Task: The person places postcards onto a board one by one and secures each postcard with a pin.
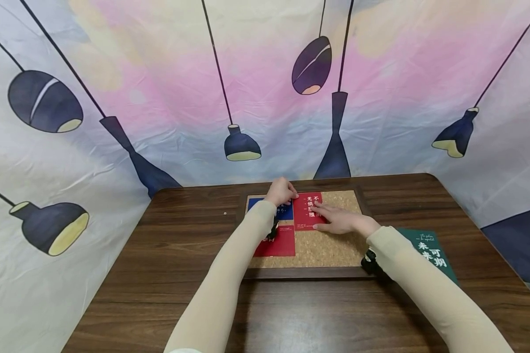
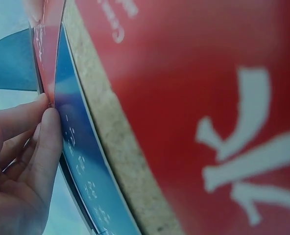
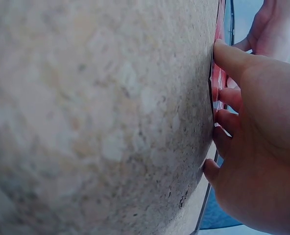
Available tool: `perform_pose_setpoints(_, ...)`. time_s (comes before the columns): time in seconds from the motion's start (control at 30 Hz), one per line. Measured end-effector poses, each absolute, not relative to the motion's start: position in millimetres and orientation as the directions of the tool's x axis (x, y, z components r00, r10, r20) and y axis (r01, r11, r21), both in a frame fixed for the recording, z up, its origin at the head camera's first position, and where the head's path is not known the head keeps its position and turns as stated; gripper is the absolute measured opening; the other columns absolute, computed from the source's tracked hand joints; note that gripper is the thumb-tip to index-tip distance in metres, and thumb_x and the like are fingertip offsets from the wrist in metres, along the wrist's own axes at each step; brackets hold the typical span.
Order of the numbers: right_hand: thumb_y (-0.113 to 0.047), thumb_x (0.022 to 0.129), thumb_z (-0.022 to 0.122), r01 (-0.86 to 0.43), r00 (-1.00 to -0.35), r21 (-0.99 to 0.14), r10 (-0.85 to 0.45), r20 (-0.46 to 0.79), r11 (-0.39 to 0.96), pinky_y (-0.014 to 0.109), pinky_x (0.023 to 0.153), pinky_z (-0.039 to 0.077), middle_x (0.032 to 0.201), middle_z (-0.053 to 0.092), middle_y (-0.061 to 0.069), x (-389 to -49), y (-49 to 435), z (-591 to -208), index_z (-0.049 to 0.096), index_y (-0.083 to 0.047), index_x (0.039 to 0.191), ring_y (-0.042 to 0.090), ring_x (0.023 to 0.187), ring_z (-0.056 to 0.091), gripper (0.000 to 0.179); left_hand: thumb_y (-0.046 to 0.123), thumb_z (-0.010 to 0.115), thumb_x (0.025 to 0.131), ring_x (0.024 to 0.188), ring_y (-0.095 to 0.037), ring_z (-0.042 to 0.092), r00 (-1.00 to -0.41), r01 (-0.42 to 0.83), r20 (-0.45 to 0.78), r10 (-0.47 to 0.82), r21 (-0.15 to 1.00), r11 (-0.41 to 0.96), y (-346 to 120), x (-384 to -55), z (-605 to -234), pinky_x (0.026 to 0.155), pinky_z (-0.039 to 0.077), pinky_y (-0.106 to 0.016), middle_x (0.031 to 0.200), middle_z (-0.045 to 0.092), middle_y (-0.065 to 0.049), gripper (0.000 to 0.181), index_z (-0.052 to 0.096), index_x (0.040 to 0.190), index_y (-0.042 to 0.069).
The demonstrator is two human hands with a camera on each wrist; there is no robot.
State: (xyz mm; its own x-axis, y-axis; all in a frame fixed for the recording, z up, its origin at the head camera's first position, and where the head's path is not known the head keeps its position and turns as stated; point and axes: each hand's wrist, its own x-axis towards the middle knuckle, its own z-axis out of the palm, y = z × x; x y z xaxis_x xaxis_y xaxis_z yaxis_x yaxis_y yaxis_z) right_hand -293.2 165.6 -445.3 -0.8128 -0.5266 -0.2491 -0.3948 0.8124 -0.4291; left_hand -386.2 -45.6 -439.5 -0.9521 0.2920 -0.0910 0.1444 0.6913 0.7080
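Observation:
A framed cork board (image 1: 331, 247) lies on the table. On it are a blue card (image 1: 285, 213), a lower red card (image 1: 284, 242) and an upper red card (image 1: 304, 223) with white characters. My left hand (image 1: 281, 191) is at the upper red card's top left corner. Its thumb and forefinger (image 2: 25, 115) pinch a tiny pin-like thing there, mostly hidden between the fingertips. With fingers spread, my right hand (image 1: 337, 219) rests on that card's right side. In the right wrist view its fingertips touch the card's edge (image 3: 215, 83).
A green card (image 1: 430, 247) with white characters lies on the wooden table (image 1: 181, 255) right of the board, partly under the right forearm. A tiny whitish speck (image 1: 225, 214) is on the table left of the board. Behind hangs a cloth backdrop (image 1: 168, 98) with painted lamps.

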Motion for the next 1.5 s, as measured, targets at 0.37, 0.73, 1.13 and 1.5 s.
perform_pose_setpoints(0.37, -0.046, 0.104, 0.051, -0.402, -0.811, -0.422, -0.530, -0.248, 0.813, 0.063, 0.117, 0.020, 0.166, 0.015, 0.020, -292.9, 165.2, -444.5, 0.025, -0.008, 0.161, 0.044, 0.149, 0.019, 0.072, 0.007, 0.070, 0.096, 0.073, -0.020, 0.069, -0.955, 0.163, -0.054, 0.291, 0.724, 0.670, -47.3, -379.7, -437.9, 0.063, 0.059, -0.027, 0.100, 0.072, -0.015, 0.012, 0.079, 0.098, 0.000)
perform_pose_setpoints(0.73, -0.046, 0.104, 0.051, -0.400, -0.812, -0.424, -0.529, -0.247, 0.812, 0.063, 0.117, 0.020, 0.166, 0.015, 0.020, -292.2, 166.1, -442.5, 0.025, -0.009, 0.161, 0.044, 0.150, 0.018, 0.073, 0.008, 0.071, 0.095, 0.070, -0.019, 0.068, -0.959, 0.135, -0.077, 0.274, 0.724, 0.677, -45.0, -385.0, -438.5, 0.061, 0.059, -0.027, 0.099, 0.072, -0.014, 0.011, 0.080, 0.096, 0.001)
perform_pose_setpoints(1.13, -0.045, 0.104, 0.051, -0.404, -0.809, -0.425, -0.533, -0.248, 0.810, 0.063, 0.116, 0.021, 0.166, 0.015, 0.021, -290.0, 166.0, -440.3, 0.025, -0.008, 0.161, 0.045, 0.149, 0.020, 0.073, 0.008, 0.071, 0.095, 0.073, -0.019, 0.069, -0.961, 0.134, -0.071, 0.268, 0.726, 0.675, -44.9, -383.6, -441.2, 0.063, 0.059, -0.027, 0.102, 0.071, -0.014, 0.011, 0.079, 0.097, 0.001)
perform_pose_setpoints(1.5, -0.045, 0.104, 0.052, -0.403, -0.810, -0.423, -0.531, -0.249, 0.812, 0.062, 0.116, 0.022, 0.166, 0.016, 0.021, -290.3, 165.3, -441.7, 0.025, -0.008, 0.161, 0.045, 0.149, 0.020, 0.072, 0.009, 0.071, 0.095, 0.073, -0.018, 0.070, -0.963, 0.138, -0.052, 0.265, 0.748, 0.649, -47.3, -381.2, -444.9, 0.065, 0.059, -0.028, 0.104, 0.070, -0.014, 0.012, 0.079, 0.099, 0.001)
